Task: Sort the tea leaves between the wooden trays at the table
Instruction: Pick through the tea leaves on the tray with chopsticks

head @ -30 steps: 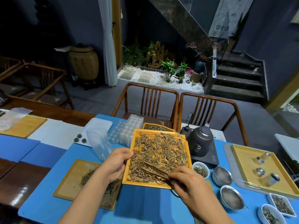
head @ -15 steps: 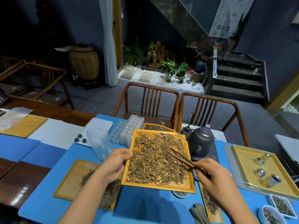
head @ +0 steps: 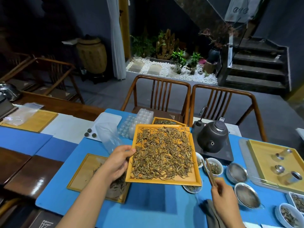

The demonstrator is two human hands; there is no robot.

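Left hand [head: 118, 162] holds the orange tray [head: 194, 179] by its left edge, thumb on top of the rim, fingers curled beneath; grip pinches the tray. The tray is lifted off the worktop [head: 148, 203] and tilted, near edge lower. Tea leaves [head: 162, 153] cover most of its floor in a loose, even layer, thinner along the near edge.

Right hand [head: 224, 197] is off to the right of the tray, not touching it. Its grip is pressed around a pair of chopsticks [head: 208, 171], held near their lower end, tips pointing up and away toward a white bowl [head: 213, 167]. Whether the tips hold a leaf cannot be told.

A second tray [head: 85, 171] lies flat on the worktop below and left of the lifted one, partly hidden by the left hand and forearm. It carries a smaller, darker pile of leaves at its near right corner.

A third small tray [head: 167, 121] with leaves sits just behind the lifted tray. A black kettle [head: 213, 139] stands on its base to the right. Two metal strainers [head: 236, 172] lie near the white bowls. A large yellow tray [head: 263, 162] at far right holds three small metal canisters. A clear plastic bag [head: 108, 137] stands left of the lifted tray
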